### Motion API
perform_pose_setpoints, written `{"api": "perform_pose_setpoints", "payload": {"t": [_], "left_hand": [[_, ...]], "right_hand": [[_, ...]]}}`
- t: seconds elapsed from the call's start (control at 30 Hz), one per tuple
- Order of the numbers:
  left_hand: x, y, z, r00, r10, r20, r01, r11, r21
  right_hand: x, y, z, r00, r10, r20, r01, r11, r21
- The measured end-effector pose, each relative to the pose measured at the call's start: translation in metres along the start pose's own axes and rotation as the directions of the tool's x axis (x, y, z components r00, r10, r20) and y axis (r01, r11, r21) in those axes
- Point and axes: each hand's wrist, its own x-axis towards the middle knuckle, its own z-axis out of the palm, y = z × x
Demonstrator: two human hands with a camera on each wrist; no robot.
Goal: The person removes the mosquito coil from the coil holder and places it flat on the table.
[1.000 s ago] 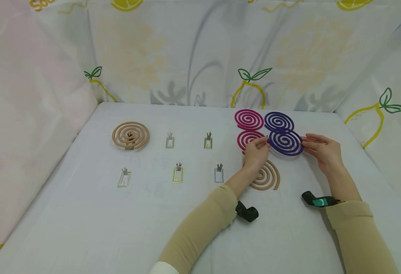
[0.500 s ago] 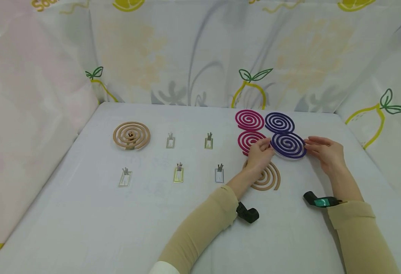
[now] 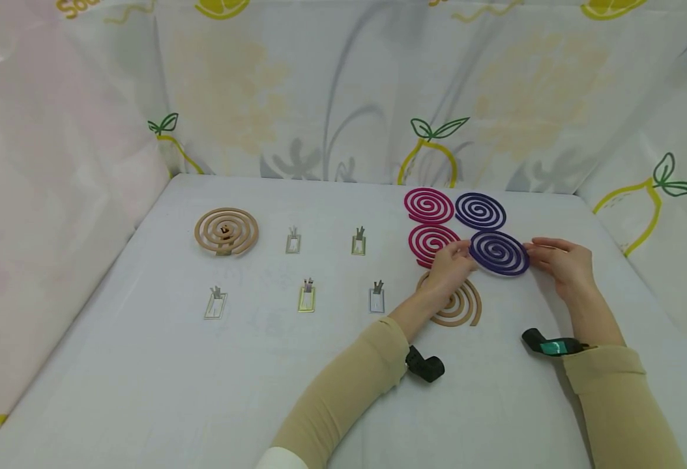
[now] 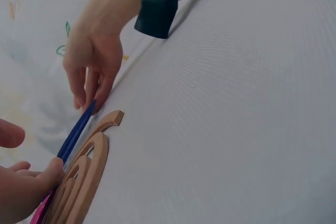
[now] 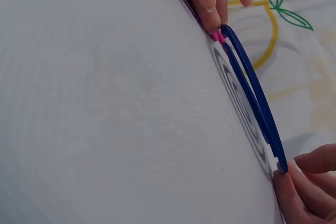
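Note:
Both hands hold a dark blue-purple mosquito coil [image 3: 498, 253] by opposite edges. My left hand [image 3: 448, 273] has its fingertips at the coil's left edge, and my right hand [image 3: 568, 266] pinches its right edge. In the right wrist view the blue coil [image 5: 257, 103] is held a little above the white table, its shadow beneath it. A second blue-purple coil [image 3: 480, 211] lies just behind. To the left are two pink coils [image 3: 428, 205], one behind the other, the nearer partly covered by the left hand. A brown coil [image 3: 471, 301] lies partly under the left forearm.
On the left, another brown coil [image 3: 226, 231] sits raised on a small metal stand [image 3: 224, 250]. Several small metal coil stands, such as a gold one [image 3: 306, 299] and a silver one [image 3: 376, 301], are spread over the white table [image 3: 173, 378]. A lemon-print cloth [image 3: 343, 85] hangs behind.
The held blue-purple coil has moved toward the person and slightly right, away from the coil behind it. Both hands have moved along with it.

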Motion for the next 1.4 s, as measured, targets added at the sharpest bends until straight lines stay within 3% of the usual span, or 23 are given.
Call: {"api": "perform_pose_setpoints", "payload": {"t": [0.23,0.57,0.83,1.13,1.4], "left_hand": [[-0.0001,-0.0002,-0.0007,0.998,-0.031,0.052,0.03,0.999,0.019],[0.0009,-0.0011,-0.0018,0.996,-0.023,0.089,0.024,1.0,-0.01],[-0.0005,-0.0008,-0.0009,0.997,-0.006,0.078,-0.002,0.995,0.101],[-0.0003,-0.0021,-0.0026,0.993,-0.015,0.113,0.01,0.999,0.049],[0.0011,-0.0048,-0.0047,0.989,-0.02,0.146,0.015,0.999,0.035]], "right_hand": [[-0.0013,-0.0001,-0.0011,1.0,-0.004,0.01,0.005,1.0,-0.006],[-0.0002,0.001,-0.0005,1.0,-0.006,0.001,0.006,1.0,-0.016],[-0.0003,0.0013,0.001,0.999,0.005,-0.043,-0.009,0.996,-0.091],[0.0006,0.0007,0.0024,0.997,0.023,-0.071,-0.033,0.989,-0.142],[0.0017,0.0017,0.0018,0.997,0.023,-0.069,-0.032,0.991,-0.129]]}}
